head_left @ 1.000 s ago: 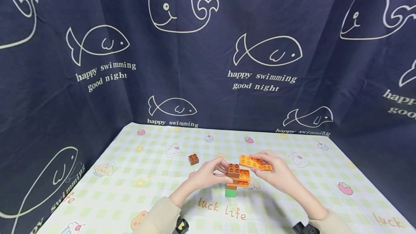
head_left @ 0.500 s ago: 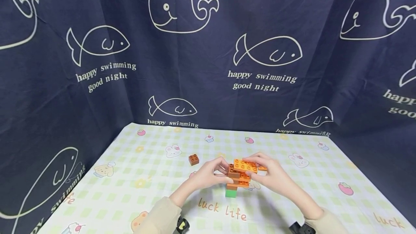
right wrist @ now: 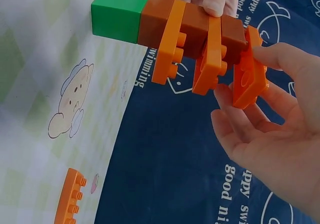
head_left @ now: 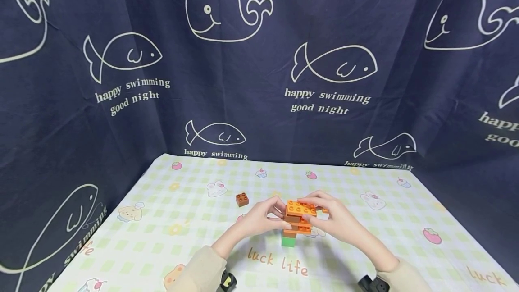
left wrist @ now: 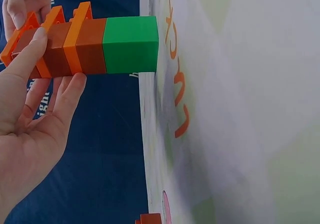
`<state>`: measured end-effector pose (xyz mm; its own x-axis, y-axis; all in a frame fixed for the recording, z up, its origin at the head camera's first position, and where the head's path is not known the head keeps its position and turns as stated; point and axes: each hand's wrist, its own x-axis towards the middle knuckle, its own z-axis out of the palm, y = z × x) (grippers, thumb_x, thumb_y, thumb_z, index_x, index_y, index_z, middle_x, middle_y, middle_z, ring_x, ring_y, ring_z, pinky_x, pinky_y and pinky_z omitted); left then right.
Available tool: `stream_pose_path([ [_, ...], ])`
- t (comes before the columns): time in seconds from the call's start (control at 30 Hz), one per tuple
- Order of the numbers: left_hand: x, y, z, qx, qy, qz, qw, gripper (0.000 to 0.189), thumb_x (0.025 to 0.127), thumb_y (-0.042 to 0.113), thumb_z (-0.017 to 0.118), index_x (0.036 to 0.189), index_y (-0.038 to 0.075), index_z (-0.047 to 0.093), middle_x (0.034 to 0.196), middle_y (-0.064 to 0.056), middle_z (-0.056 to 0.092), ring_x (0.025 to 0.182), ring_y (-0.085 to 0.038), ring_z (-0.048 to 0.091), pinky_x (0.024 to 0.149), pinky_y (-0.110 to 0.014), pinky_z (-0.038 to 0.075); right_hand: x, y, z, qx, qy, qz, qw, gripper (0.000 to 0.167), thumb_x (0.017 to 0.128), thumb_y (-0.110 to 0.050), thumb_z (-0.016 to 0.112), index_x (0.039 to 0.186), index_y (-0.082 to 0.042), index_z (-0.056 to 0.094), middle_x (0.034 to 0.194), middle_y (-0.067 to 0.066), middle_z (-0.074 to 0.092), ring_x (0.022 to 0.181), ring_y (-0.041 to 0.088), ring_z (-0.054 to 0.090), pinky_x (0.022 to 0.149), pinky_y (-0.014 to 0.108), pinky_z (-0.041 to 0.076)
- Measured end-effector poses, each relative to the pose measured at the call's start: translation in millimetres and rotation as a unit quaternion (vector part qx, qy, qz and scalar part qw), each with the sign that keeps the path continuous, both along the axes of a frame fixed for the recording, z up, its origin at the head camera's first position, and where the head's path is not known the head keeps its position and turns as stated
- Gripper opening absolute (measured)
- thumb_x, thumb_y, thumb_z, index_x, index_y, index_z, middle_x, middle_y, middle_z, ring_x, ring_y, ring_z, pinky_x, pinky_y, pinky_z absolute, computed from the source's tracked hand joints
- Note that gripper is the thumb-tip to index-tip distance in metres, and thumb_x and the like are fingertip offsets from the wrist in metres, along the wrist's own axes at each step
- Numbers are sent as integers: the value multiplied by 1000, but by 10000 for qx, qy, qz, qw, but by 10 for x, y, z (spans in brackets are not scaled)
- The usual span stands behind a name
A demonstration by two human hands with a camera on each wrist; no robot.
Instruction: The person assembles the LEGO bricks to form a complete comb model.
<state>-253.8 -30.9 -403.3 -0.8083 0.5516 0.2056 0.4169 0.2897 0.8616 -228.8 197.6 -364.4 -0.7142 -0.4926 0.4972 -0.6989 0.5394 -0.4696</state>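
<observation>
A tower of toy building bricks [left wrist: 90, 46] stands on the table, a green brick [left wrist: 131, 44] at its foot with brown bricks and orange plates alternating above. My left hand [head_left: 259, 218] grips its upper part from the left, thumb on one side and fingers on the other. At the top, my right hand [head_left: 336, 218] pinches another orange plate [right wrist: 251, 71] between thumb and fingers. That plate lies over the uppermost brown brick [right wrist: 233, 37], slightly tilted in the right wrist view. Its free end overhangs to the right, like the two orange plates below.
A loose brown brick [head_left: 242, 199] with studs up lies behind and left of the tower. One more orange plate [right wrist: 70, 199] is on the table, mostly hidden behind my right hand in the head view. A patterned cloth [head_left: 194, 238] covers the table; a dark curtain hangs behind.
My right hand has brought the orange plate leftward and down, from beside the tower onto its top. My left hand has kept its grip on the tower.
</observation>
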Motion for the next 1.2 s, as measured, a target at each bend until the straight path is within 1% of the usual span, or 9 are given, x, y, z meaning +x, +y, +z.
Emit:
stream_pose_path([
  [0.13,102,-10,152,10,4,-15,10000,24,82,16,73,98,12,55,105,-3,64,95,-13,62,80,-14,52,-14,4,-13,-18,31,134,9999,31,83,-12,71,113,-11,67,105,-4,63,94,9,57,73,29,54],
  [0.23,89,-6,134,17,33,-45,10000,24,82,16,72,98,12,55,105,-3,64,94,-14,63,80,-14,53,-19,4,-16,-22,-43,225,9997,32,83,-11,71,114,-8,67,105,-3,62,92,7,56,70,26,53],
  [0.4,12,24,7,-100,78,47,9999,25,83,17,72,99,14,54,106,-1,64,95,-13,62,80,-14,53,-23,9,-11,-49,-144,357,9992,33,82,-9,71,115,-7,67,105,0,62,87,5,53,66,22,51],
  [0.47,1,28,-14,-133,92,73,9998,25,83,17,72,99,14,54,106,0,64,95,-11,62,80,-14,52,-25,12,-8,-44,-110,423,9990,33,82,-9,70,115,-6,67,104,1,61,87,6,53,65,23,51],
  [0.7,68,3,97,59,86,-93,9999,24,82,15,72,98,11,54,105,-5,64,93,-14,63,79,-14,53,-50,16,13,85,-20,639,9979,34,81,-5,70,114,-2,66,100,2,60,81,6,54,65,23,51],
  [0.8,33,4,45,66,78,-108,9999,25,82,15,72,99,12,54,105,-5,64,92,-14,63,79,-15,53,-61,18,17,179,-98,653,9977,35,81,-4,69,115,-2,66,99,1,59,79,5,52,65,22,50],
  [0.97,-82,10,-121,32,-1,-90,10000,26,82,19,73,100,16,55,105,1,64,92,-9,62,79,-16,53,-67,20,7,186,-81,632,9978,35,79,-2,70,114,-2,66,96,-1,58,77,3,49,63,22,48],
  [1.07,-119,6,-160,99,-19,-158,9998,27,81,22,74,100,18,55,105,2,64,91,-7,62,79,-17,54,-65,22,1,121,-18,631,9979,35,78,-1,70,113,-3,67,94,-2,57,77,3,48,62,22,47],
  [1.2,-131,6,-166,101,-8,-166,9998,28,81,24,74,100,18,55,105,3,64,90,-6,61,79,-17,54,-66,27,-16,75,49,627,9980,35,78,-1,70,113,-3,67,94,-3,57,77,3,48,62,22,47],
])
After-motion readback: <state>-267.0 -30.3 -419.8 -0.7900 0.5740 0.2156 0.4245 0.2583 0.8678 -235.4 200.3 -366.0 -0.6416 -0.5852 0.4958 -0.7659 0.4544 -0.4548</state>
